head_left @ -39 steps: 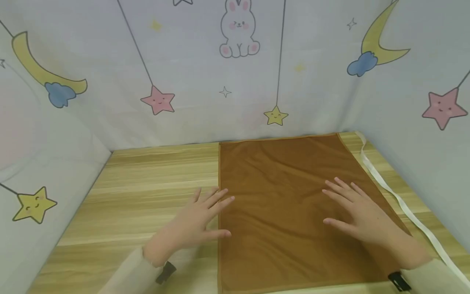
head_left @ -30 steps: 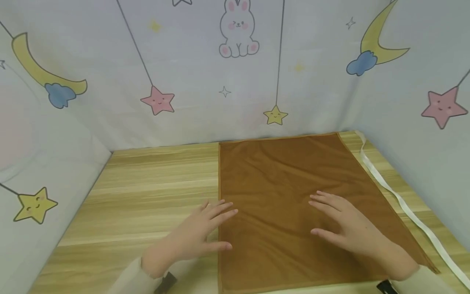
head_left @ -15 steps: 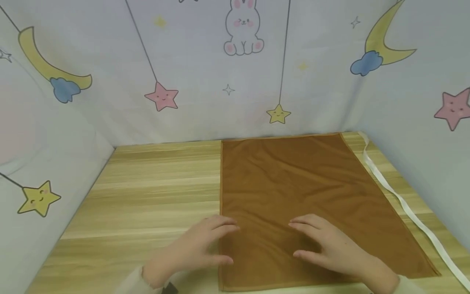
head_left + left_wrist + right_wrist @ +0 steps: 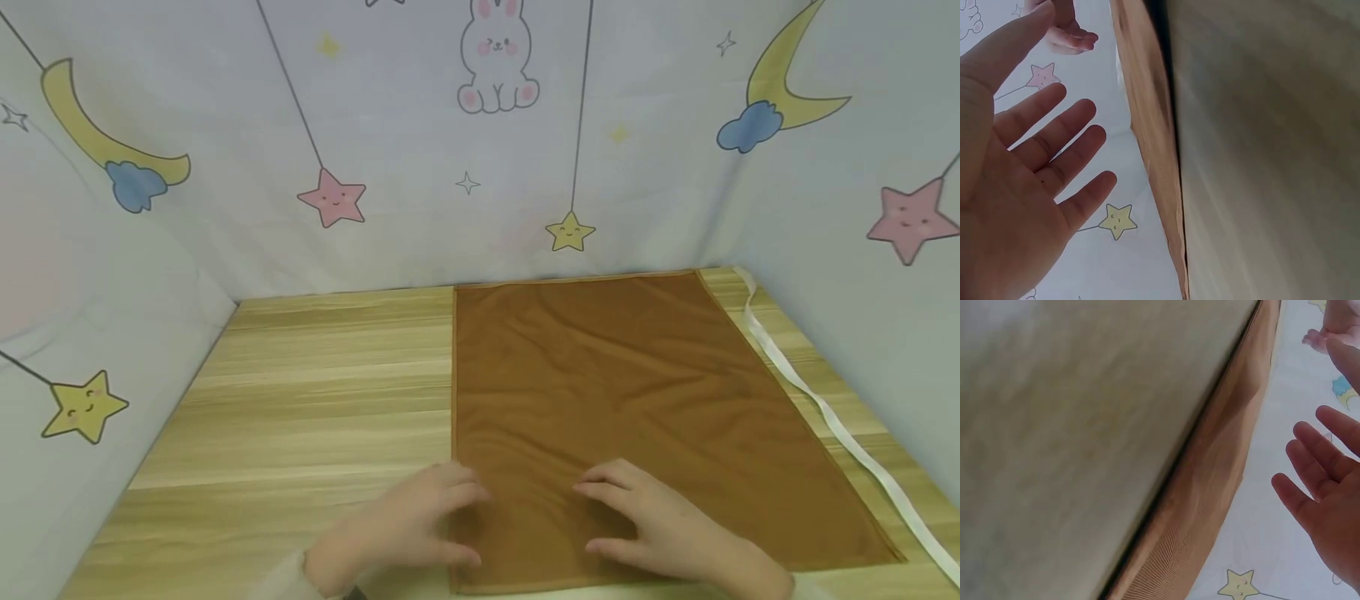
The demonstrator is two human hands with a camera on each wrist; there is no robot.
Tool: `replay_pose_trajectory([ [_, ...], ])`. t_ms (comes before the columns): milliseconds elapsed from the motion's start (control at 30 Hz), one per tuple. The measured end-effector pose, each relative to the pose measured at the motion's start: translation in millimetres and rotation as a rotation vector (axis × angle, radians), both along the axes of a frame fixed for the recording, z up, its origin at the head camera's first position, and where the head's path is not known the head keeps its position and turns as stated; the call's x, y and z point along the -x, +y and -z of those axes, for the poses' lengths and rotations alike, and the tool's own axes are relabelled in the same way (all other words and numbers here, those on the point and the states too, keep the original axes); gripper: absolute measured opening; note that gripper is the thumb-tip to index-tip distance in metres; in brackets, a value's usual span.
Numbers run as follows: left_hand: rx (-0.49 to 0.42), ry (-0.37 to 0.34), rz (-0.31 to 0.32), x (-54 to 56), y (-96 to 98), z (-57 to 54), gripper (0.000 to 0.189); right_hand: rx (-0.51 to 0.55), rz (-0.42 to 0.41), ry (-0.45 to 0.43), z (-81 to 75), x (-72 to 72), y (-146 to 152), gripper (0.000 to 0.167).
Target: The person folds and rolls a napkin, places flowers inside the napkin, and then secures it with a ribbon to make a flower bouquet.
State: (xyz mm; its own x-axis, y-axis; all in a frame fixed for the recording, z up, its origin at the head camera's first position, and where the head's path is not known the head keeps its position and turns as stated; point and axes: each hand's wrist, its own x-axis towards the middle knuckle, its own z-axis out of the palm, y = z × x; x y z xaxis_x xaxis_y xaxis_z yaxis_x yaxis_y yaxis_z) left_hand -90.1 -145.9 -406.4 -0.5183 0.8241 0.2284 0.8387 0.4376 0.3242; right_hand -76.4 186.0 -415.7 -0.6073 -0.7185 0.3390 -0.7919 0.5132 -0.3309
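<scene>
A brown cloth (image 4: 585, 375) lies spread and slightly wrinkled over the right part of the wooden table. My left hand (image 4: 420, 521) hovers by the cloth's near left corner, its fingers loosely bent and holding nothing. Above the near part of the cloth is my right hand (image 4: 652, 521), thumb and fingers apart, with nothing between them. In the left wrist view, the left hand (image 4: 1029, 169) faces palm-on with spread fingers. The right wrist view shows the right hand (image 4: 1329, 481) likewise spread, the cloth (image 4: 1210, 462) beside it.
A white ribbon-like strip (image 4: 840, 433) runs along the table's right side, beside the cloth. Bare wooden tabletop (image 4: 322, 383) extends to the left. A white printed fabric wall (image 4: 405, 142) with stars, moons and a rabbit encloses the back and sides.
Both hands have drawn back toward the table's near edge. The right hand has also shifted left, and the fingers of both hands have bent a little more. The cloth stays in place.
</scene>
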Motion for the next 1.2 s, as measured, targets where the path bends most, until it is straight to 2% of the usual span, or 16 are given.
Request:
replay_pose_trajectory([
  [100, 0.016, -0.057, 0.012, -2.2, 2.3, 0.7, 0.050, -0.009, -0.016, -0.019, 1.4, -2.1, -1, 0.050],
  [200, 0.033, -0.084, 0.019, -4.4, 4.1, 2.9, 0.047, -0.022, -0.032, -0.053, 1.4, -4.0, -1, 0.047],
  [500, 0.078, -0.177, 0.039, -6.1, 6.6, 10.1, 0.044, -0.114, -0.021, -0.225, 1.3, -7.1, 1, 0.047],
  [600, 0.106, -0.198, 0.051, -6.0, 6.6, 9.9, 0.043, -0.126, -0.027, -0.254, 1.8, -7.2, 2, 0.047],
  [967, 0.133, -0.190, 0.102, -6.4, 7.9, 9.7, 0.030, -0.136, -0.042, -0.306, 4.9, -4.8, 4, 0.044],
  [1200, 0.140, -0.196, 0.127, -7.1, 8.4, 9.8, 0.021, -0.126, -0.046, -0.300, 5.6, -4.0, 3, 0.042],
])
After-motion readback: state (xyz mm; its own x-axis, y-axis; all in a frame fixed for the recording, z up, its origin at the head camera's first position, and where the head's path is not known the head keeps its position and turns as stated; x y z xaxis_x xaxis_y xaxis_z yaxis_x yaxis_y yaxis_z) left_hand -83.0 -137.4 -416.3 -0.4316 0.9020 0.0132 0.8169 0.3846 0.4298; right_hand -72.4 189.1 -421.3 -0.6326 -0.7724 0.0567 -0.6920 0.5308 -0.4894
